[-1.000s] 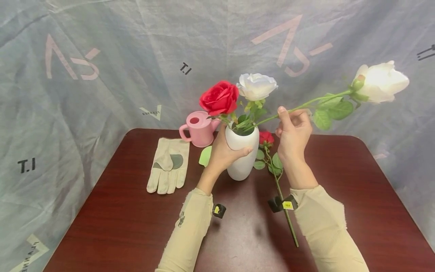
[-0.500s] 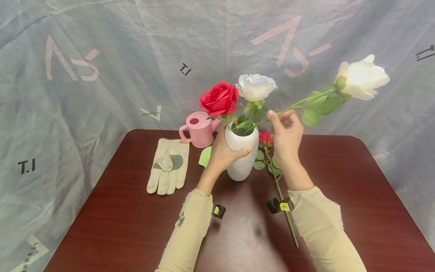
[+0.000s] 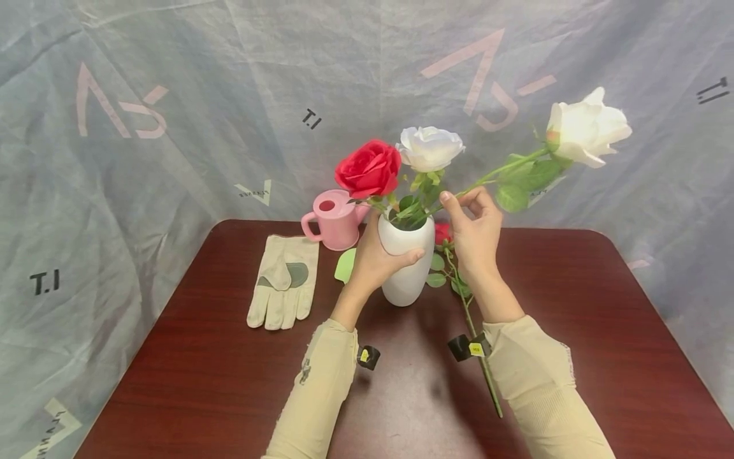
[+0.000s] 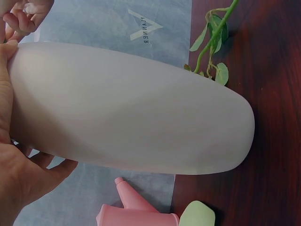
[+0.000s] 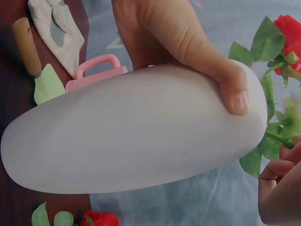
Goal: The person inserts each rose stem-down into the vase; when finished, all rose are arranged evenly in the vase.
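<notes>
A white vase (image 3: 404,274) stands on the table, and my left hand (image 3: 373,258) grips its upper part, thumb across the front. In the right wrist view that thumb lies near the vase's rim. My right hand (image 3: 477,233) pinches the green stem of a white rose (image 3: 590,127), just right of the vase mouth. This rose leans up to the right, its lower stem reaching into the vase. A red rose (image 3: 369,169) and another white rose (image 3: 430,148) stand in the vase. How deep the stems go is hidden by the vase wall.
Right of the vase, another red rose (image 3: 443,234) lies with its stem toward me. A pink watering can (image 3: 337,220) stands behind left, beside a work glove (image 3: 283,280). A trowel with a green blade (image 5: 49,84) and wooden handle lies near them.
My right hand has moved left toward the vase mouth, and the white rose it pinches has slid left with its stem going further in. My left hand still grips the vase.
</notes>
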Action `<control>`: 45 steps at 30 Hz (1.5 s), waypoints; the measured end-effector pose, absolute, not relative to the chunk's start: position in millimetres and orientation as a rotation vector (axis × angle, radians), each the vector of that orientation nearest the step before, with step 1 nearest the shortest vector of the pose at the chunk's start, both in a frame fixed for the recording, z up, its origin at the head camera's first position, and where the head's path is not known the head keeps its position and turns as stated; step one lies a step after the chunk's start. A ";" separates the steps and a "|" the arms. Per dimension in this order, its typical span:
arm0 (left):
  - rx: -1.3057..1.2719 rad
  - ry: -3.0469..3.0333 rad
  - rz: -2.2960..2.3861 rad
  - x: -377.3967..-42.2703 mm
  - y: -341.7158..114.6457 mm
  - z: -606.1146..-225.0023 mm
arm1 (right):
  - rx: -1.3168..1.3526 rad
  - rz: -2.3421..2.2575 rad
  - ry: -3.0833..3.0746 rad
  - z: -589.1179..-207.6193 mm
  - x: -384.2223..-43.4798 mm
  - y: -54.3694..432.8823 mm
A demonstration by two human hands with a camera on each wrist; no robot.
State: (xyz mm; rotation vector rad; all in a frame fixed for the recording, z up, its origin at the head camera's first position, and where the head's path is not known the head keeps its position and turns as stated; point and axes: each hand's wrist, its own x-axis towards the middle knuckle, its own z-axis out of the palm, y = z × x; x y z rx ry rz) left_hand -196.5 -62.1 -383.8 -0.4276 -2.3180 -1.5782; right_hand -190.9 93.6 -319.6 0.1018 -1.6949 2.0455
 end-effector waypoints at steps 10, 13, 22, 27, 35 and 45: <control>-0.422 -2.289 -1.602 -196.4 -62.8 -386.0 | 0.080 2.010 -1.772 -317.8 -194.0 94.1; -0.434 -2.282 -1.603 -197.2 -62.6 -386.4 | 0.078 1.975 -1.796 -316.9 -193.9 94.7; -0.436 -2.280 -1.591 -198.4 -63.3 -386.0 | 0.076 1.963 -1.850 -311.9 -195.8 94.7; -0.448 -2.275 -1.586 -198.5 -62.9 -385.7 | 0.145 1.887 -2.051 -319.0 -196.1 91.6; -0.484 -2.266 -1.603 -197.9 -60.3 -384.8 | 0.103 1.920 -2.396 -330.5 -178.1 106.5; -0.451 -2.262 -1.607 -196.5 -62.2 -384.3 | -0.030 2.118 -2.431 -386.7 -148.7 145.0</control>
